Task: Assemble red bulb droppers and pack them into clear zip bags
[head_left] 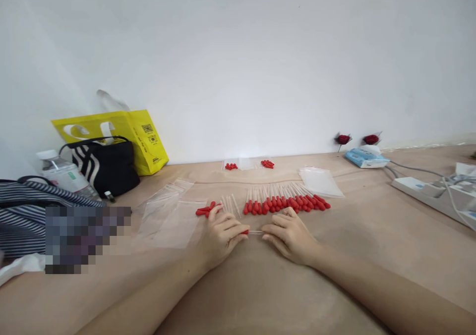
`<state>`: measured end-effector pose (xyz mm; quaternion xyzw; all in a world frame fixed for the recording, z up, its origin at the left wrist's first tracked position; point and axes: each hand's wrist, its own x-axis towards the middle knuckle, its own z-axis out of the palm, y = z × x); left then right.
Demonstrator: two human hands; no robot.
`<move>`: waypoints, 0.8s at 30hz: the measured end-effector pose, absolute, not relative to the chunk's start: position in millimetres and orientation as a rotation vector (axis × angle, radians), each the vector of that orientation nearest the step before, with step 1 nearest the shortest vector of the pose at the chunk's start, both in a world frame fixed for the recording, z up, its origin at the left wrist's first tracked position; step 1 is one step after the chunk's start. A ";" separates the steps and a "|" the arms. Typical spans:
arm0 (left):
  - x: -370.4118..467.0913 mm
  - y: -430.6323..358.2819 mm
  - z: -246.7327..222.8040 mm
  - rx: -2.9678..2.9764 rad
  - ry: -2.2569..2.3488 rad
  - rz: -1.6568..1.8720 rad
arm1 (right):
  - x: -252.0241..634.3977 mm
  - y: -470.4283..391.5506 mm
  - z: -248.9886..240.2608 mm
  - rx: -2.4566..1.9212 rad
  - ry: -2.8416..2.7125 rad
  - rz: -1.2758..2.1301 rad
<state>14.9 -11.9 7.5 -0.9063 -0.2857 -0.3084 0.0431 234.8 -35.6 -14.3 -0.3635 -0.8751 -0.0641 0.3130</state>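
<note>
Between my hands lies a thin pale tube (256, 232) with a red bulb (245, 232) on its left end, like a dropper. My left hand (224, 233) is closed around the bulb end, its fingers hiding most of the bulb. The other end of the tube is pinched in my right hand (290, 236). Just beyond my left hand lie several loose red bulbs (204, 210) and several bare thin tubes (231, 205). A long row of red-bulbed droppers (284, 203) stretches behind my right hand, bulbs toward me.
Clear zip bags (174, 221) lie left; another clear bag (322, 181) lies right. Small bags with red bulbs (231, 166) rest by the wall. Leftward stand a yellow bag (145, 146), black pouch (111, 166) and bottle (65, 174). A tissue pack (366, 157) and power strip (427, 196) sit right.
</note>
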 end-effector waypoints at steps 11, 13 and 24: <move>45.5 -18.7 -4.0 -2.511 -2.039 -2.616 | 215.7 -49.4 -6.7 -1.110 -2.156 0.052; 50.6 -21.2 -2.4 -2.471 -2.170 -2.792 | 213.1 -50.0 -6.8 -1.109 -2.154 0.037; 22.0 -18.2 33.8 -3.328 -1.627 -0.937 | 229.6 -33.6 -15.0 -1.058 -1.953 -0.233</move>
